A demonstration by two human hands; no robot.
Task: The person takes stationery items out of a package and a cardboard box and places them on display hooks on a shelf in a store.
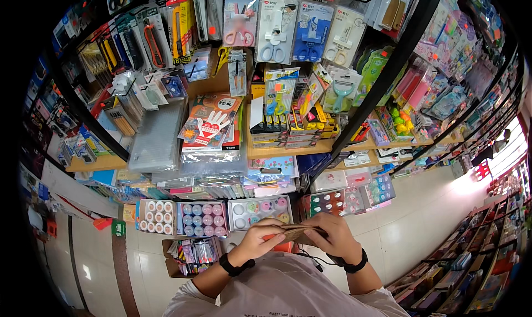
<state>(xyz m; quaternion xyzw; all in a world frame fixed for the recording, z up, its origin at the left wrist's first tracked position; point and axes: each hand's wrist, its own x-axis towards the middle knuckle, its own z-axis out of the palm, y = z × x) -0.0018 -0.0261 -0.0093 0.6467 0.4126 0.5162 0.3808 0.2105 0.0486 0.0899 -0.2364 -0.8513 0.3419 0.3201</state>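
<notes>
In front of my chest, both hands hold a thin brown piece, possibly cardboard or a cloth (296, 233), seen nearly edge-on. My left hand (262, 237) grips its left end, thumb on top, with something orange-red beside the fingers. The right end is pinched between thumb and fingers of my right hand (332, 236). Black bands circle both wrists. Just beyond the hands stands an open white box (232, 204) of round, coloured items. A black cord (309, 256) runs below the right hand.
A shelf (266, 151) ahead holds small boxes, booklets (214, 123) and plastic sleeves (156, 136). Packaged scissors (272, 30) and utility knives (154, 46) hang above. A cardboard box (171, 264) of packaged goods stands on the tiled floor at left. More racks line the right.
</notes>
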